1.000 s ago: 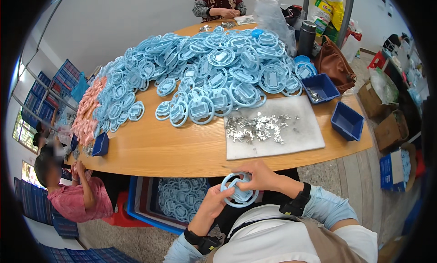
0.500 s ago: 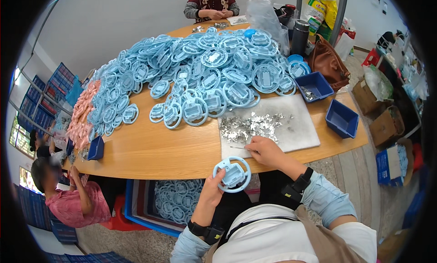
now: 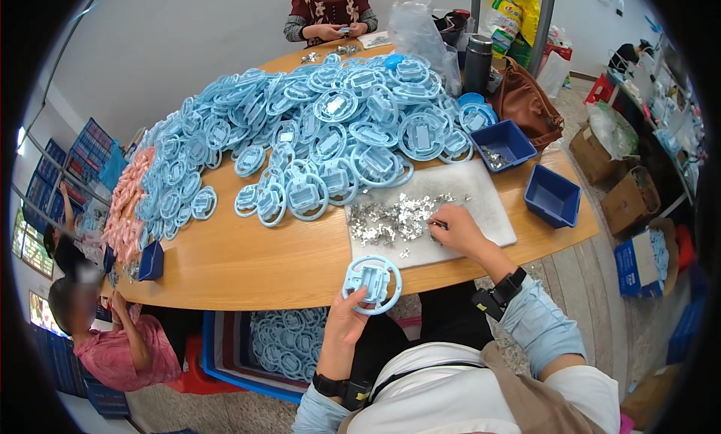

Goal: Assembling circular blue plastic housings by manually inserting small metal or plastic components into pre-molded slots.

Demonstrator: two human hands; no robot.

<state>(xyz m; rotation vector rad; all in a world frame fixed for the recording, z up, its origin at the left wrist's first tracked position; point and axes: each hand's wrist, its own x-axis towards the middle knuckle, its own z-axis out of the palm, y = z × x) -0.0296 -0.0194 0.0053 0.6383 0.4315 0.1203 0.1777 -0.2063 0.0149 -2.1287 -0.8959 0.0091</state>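
My left hand (image 3: pixel 347 319) grips the lower left rim of a light blue toy steering-wheel shell (image 3: pixel 373 284), a plastic ring with a boxy recessed centre, held just off the table's front edge. My right hand (image 3: pixel 457 230) is closed on slim tweezers (image 3: pixel 440 224), mostly hidden by the fingers. It is at the right side of a spread of small shiny metal pieces (image 3: pixel 398 218), which lie on a white foam-like mat (image 3: pixel 481 194). Whether the tweezers pinch a piece is too small to tell.
A large heap of blue shells (image 3: pixel 330 107) covers the table (image 3: pixel 240 261), beside pink parts (image 3: pixel 129 197). Blue bins (image 3: pixel 552 196) stand to the right, near a brown bag (image 3: pixel 526 103) and a flask (image 3: pixel 477 64). A crate (image 3: pixel 214 359) of shells sits below. Co-workers sit left and across.
My right hand has moved right and farther over the mat with the tweezers. The shell in my left hand is turned differently. The whole view has shifted slightly.
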